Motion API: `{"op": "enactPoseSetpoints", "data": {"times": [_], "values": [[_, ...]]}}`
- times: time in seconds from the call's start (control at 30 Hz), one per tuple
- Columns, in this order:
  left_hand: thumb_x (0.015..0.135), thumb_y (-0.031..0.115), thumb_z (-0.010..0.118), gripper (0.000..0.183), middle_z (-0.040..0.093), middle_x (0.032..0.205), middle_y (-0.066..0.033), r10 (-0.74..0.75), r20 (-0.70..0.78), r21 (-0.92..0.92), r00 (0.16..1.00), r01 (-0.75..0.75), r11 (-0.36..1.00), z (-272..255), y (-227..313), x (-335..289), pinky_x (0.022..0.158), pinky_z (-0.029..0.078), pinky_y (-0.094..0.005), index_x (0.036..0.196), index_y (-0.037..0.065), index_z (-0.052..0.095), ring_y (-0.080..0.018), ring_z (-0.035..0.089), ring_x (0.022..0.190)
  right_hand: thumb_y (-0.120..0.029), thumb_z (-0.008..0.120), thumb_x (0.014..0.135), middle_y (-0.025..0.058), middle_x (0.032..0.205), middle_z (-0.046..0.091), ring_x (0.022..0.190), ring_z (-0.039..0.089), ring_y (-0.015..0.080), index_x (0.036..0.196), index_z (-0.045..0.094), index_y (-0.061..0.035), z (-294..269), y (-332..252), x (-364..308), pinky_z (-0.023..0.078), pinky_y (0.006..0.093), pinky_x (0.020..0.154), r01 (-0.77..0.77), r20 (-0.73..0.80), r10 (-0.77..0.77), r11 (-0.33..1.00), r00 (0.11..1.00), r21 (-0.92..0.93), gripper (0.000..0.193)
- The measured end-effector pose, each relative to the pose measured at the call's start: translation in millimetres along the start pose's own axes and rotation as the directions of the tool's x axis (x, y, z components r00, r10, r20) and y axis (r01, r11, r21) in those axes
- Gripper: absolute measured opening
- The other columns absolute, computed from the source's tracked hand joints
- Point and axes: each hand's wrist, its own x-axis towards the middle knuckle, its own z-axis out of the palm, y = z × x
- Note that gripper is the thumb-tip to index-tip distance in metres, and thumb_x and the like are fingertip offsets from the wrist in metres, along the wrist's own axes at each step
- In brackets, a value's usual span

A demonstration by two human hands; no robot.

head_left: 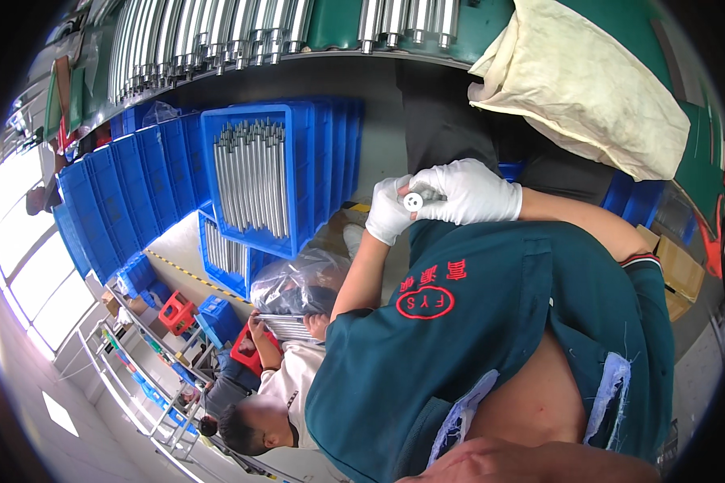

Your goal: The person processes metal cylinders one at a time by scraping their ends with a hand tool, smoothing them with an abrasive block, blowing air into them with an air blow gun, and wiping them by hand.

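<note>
My hands, in white gloves, meet in front of my dark green shirt. Between them shows a small round piece (412, 201) with a pale face and dark holes. My left hand (389, 214) is closed around its left side, fingers bent. From the other side, my right hand (474, 193) grips it, with thumb and fingers pressed together. Whether this is a short part or the end of a longer rod is hidden by the gloves. Beyond my hands, metal shafts (209, 32) lie side by side on the green-topped bench (334, 26).
A blue crate (296, 189) of metal rods (250, 181) stands left, beside more stacked blue crates (129, 185). Cream cloth (580, 88) drapes over the bench at right. Lower left, another person (282, 386) holds several rods (286, 326) near a clear plastic bag (298, 282).
</note>
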Motion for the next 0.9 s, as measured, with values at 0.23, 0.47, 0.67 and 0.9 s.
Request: {"op": "enactPoseSetpoints", "data": {"times": [0.23, 0.47, 0.67, 0.9], "values": [[0.060, 0.029, 0.076, 0.031, 0.061, 0.066, -0.0116, -0.008, 0.006, -0.074, 1.000, 0.009, 0.997, 2.7, 11.1, 3.5, 0.057, 0.045, -0.0371, 0.074, 0.006, 0.060, -0.0320, 0.059, 0.061, -0.031, 0.068, 0.078, 0.0150, 0.091, 0.065, 0.081, 0.064, 0.0301, 0.106, 0.060, -0.0074, 4.0, 4.7, -5.7, 0.048, 0.0332, 0.073, 0.036, -0.073, -0.035, 0.999, 0.997, 0.000, 0.037], [0.062, 0.037, 0.072, 0.036, 0.055, 0.062, -0.0124, 0.089, 0.025, -0.039, 0.996, -0.088, 0.995, 1.0, 24.8, 6.2, 0.054, 0.042, -0.0384, 0.072, 0.006, 0.056, -0.0344, 0.054, 0.059, -0.040, 0.066, 0.077, 0.0124, 0.082, 0.065, 0.074, 0.063, 0.0308, 0.096, 0.061, -0.0080, 0.5, -1.4, -16.4, 0.049, 0.0366, 0.067, 0.126, -0.147, -0.133, 0.990, 0.980, -0.057, 0.037], [0.059, 0.022, 0.072, 0.028, 0.054, 0.064, -0.0120, 0.218, 0.003, 0.213, 0.976, -0.213, 0.953, 0.3, 60.1, 18.3, 0.056, 0.042, -0.0375, 0.074, 0.007, 0.053, -0.0336, 0.054, 0.062, -0.042, 0.073, 0.070, 0.0129, 0.077, 0.063, 0.071, 0.063, 0.0294, 0.089, 0.059, -0.0066, -6.6, -15.9, -32.0, 0.049, 0.0355, 0.063, 0.124, -0.321, -0.158, 0.984, 0.934, -0.125, 0.043], [0.081, 0.014, 0.065, 0.016, 0.060, 0.056, -0.0084, 0.312, -0.109, 0.422, 0.944, -0.240, 0.874, 18.5, 98.9, 33.2, 0.049, 0.044, -0.0319, 0.067, 0.006, 0.060, -0.0237, 0.059, 0.050, -0.015, 0.065, 0.081, 0.0077, 0.085, 0.065, 0.076, 0.062, 0.0115, 0.105, 0.056, -0.0027, -26.2, 18.7, -104.0, 0.049, 0.0246, 0.067, 0.011, -0.393, 0.146, 0.929, 0.908, 0.370, 0.029]]}}
